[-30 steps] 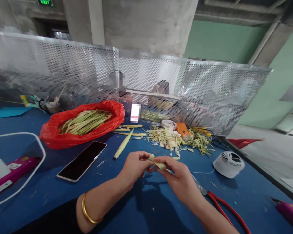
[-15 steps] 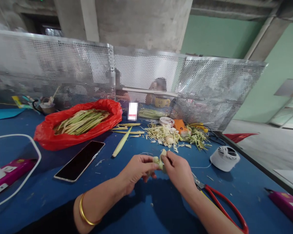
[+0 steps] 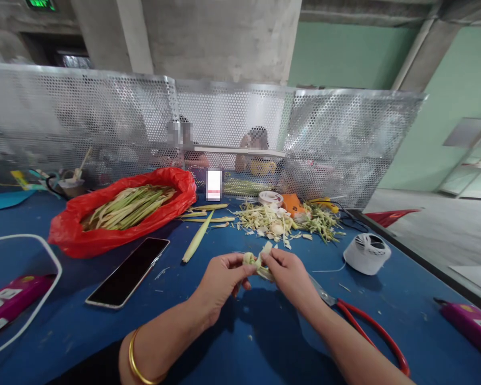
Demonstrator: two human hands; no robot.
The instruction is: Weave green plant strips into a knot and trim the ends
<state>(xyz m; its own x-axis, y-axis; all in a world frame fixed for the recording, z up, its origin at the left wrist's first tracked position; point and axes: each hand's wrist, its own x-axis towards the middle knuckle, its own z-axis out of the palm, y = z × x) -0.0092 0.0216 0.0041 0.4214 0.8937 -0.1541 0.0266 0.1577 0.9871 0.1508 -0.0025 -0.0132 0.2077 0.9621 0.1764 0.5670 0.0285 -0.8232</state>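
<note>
One broad blue table (image 3: pixel 72 331) fills the lower scene; taking the two hands as the middle of a clock, a perforated metal screen (image 3: pixel 232 112) stands along its far side from about ten to one o'clock. At ten o'clock sits a red plastic bag (image 3: pixel 100 243), its mouth open, with a bundle of green and yellowish leaf strips (image 3: pixel 134 206) lying inside. A loose heap of pale shreds (image 3: pixel 260 219) spreads at twelve o'clock, beyond the fingers and apart from them. Red-handled scissors (image 3: pixel 339 303) lie at four o'clock, partly hidden by the right forearm. A dark-screened phone (image 3: pixel 128 272) rests flat at nine o'clock.

Both hands are raised over the table, nearly meeting. The left hand (image 3: pixel 222 275) pinches with thumb and forefinger, its other fingers curled beneath; the right hand (image 3: pixel 291 272) has thumb and forefinger pressed together on a raised end, the rest folded in.

A cone of white thread (image 3: pixel 367 255) stands upright at three o'clock, one thin strand trailing toward the right hand. At ten o'clock, nearer than the bag, lies a pale tapered husk (image 3: pixel 198 239). Smallest, between the fingertips at the clock's middle, is a pale green strip (image 3: pixel 250 259), coiled at the left fingers.
</note>
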